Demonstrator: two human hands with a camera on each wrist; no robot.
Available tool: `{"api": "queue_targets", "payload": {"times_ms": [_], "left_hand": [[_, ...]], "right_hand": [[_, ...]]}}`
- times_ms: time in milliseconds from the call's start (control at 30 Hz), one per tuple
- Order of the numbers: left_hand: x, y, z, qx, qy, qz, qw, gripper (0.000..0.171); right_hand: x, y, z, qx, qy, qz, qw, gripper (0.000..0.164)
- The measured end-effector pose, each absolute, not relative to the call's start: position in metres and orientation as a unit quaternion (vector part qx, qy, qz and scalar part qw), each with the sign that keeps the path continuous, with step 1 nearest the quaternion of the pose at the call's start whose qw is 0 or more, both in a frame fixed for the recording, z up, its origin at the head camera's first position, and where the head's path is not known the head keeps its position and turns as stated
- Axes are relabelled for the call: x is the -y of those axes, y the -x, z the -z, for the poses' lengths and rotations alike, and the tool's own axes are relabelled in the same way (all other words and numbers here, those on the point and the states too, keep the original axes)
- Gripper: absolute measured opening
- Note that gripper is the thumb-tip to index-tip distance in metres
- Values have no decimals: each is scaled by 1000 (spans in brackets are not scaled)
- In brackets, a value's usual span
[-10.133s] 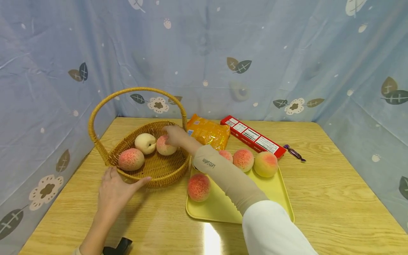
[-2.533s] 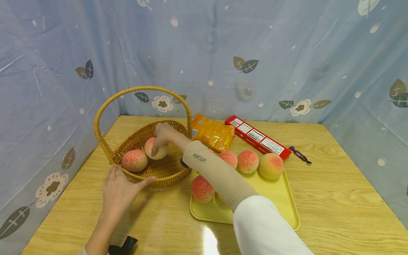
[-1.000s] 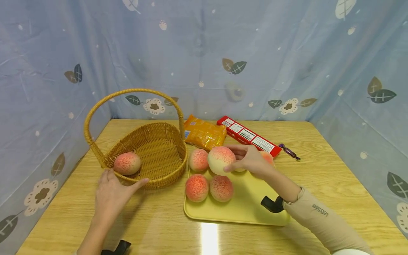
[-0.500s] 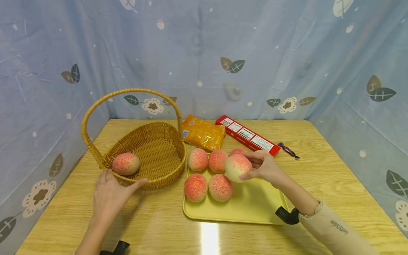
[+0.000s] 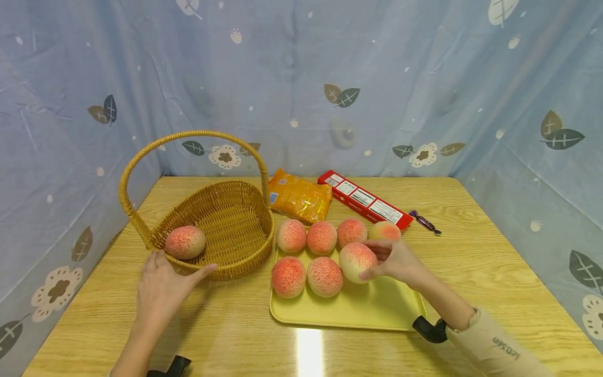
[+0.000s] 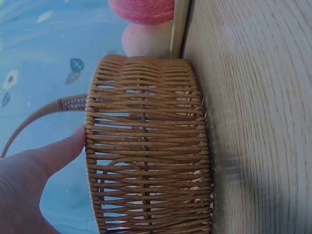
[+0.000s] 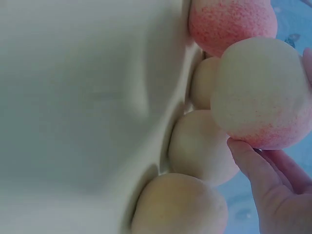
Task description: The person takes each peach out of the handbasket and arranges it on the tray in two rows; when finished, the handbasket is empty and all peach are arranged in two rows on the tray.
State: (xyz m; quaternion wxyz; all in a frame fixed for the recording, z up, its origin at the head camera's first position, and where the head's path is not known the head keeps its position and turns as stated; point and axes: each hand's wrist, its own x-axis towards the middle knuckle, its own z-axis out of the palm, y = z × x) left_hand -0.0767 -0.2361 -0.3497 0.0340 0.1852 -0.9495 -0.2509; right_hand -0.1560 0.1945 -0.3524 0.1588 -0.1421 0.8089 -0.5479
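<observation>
In the head view, my right hand (image 5: 395, 264) grips a pale peach with a pink top (image 5: 357, 263) between thumb and fingers. It is over the yellow tray (image 5: 339, 314), beside two rows of peaches. The right wrist view shows this held peach (image 7: 263, 92) slightly above the tray, close to the others. My left hand (image 5: 162, 288) rests against the near rim of the wicker basket (image 5: 240, 269), thumb extended along it and fingers spread to the left. One peach (image 5: 185, 242) lies inside the basket at its left. The left wrist view shows the thumb touching the basket's rim (image 6: 90, 146).
Behind the tray lie an orange packet (image 5: 301, 196) and a long red box (image 5: 365, 200). A purple wrapped candy (image 5: 425, 222) is right of the box. The basket's tall handle (image 5: 193, 135) arches above it. A blue patterned curtain (image 5: 292, 78) encloses the table.
My right hand has taken peaches from the basket to the tray, leaving one in the basket. Lately it has carried the held peach rightward and lowered it beside the front row. My left hand stays put.
</observation>
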Motion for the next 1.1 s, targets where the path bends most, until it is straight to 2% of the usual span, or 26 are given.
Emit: {"api": "queue_targets", "payload": {"times_ms": [633,1100], "left_hand": [[236,78,349,950,-185,249,28,130],[236,77,349,950,-187,250,26,130]], "right_hand": [[-192,154,363,-838,132,504,159,74],[-195,154,366,-856,174,456,173,74]]}}
